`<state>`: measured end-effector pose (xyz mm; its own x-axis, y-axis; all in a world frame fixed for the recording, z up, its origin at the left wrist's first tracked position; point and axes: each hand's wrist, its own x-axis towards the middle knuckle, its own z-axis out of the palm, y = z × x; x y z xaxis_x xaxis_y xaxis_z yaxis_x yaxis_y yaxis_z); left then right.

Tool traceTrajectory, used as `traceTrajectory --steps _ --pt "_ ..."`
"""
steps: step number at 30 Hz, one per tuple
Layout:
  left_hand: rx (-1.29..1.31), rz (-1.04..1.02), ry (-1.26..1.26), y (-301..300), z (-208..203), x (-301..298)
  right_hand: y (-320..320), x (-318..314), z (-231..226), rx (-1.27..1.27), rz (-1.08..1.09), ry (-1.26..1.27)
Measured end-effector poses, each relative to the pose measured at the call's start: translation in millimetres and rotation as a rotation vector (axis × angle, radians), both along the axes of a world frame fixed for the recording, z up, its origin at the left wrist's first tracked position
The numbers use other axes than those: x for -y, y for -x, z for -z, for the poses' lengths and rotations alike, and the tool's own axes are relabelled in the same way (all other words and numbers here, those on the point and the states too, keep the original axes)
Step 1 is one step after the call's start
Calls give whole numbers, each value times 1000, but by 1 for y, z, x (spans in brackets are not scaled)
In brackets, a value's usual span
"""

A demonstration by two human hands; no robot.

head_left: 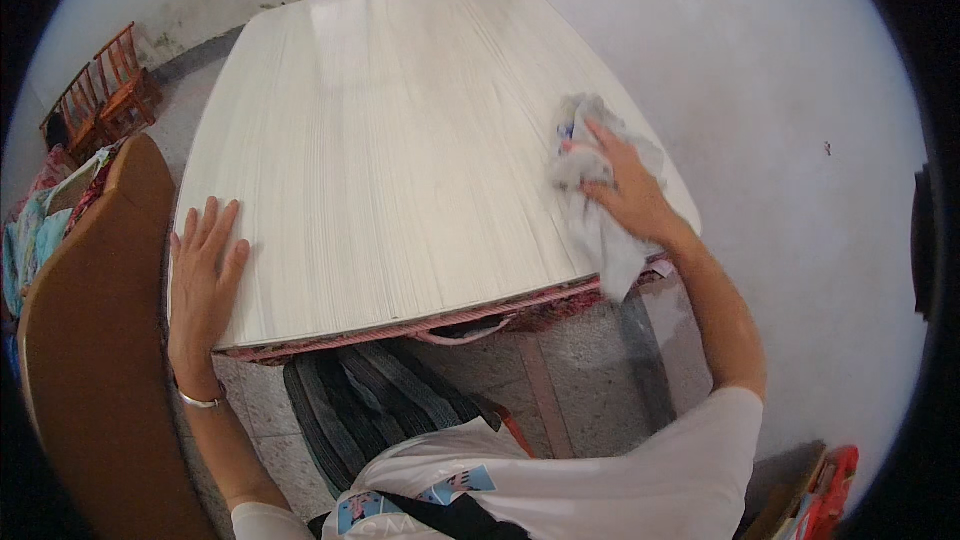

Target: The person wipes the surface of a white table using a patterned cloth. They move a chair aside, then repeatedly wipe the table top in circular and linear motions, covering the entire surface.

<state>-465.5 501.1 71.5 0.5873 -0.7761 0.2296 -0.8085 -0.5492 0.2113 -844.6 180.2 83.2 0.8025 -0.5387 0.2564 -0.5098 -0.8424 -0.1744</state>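
A pale wood-grain table (400, 160) with rounded corners stretches out in front of me. My left hand (207, 265) lies flat on its left edge, fingers stretched out, with a silver bracelet at the wrist. Near the right edge, my right hand (630, 185) presses on a crumpled grey-white cloth (585, 165) with some blue and pink marks. The fingers curve over the cloth, and one end of it hangs past the table's front right edge.
A brown wooden panel (100, 320) with colourful fabric behind it stands close at left. Wooden chairs (120, 80) are by the far left wall. A white wall (780, 140) runs along the right. A dark striped cloth (365, 400) lies below the front edge.
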Motion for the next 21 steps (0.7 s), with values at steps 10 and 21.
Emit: traceTrajectory --steps 10,21 --pt "-54 16 5 7 -14 -4 -74 169 -5 -43 575 -51" --pt "31 22 19 0 -1 -4 63 40 6 199 199 -35"
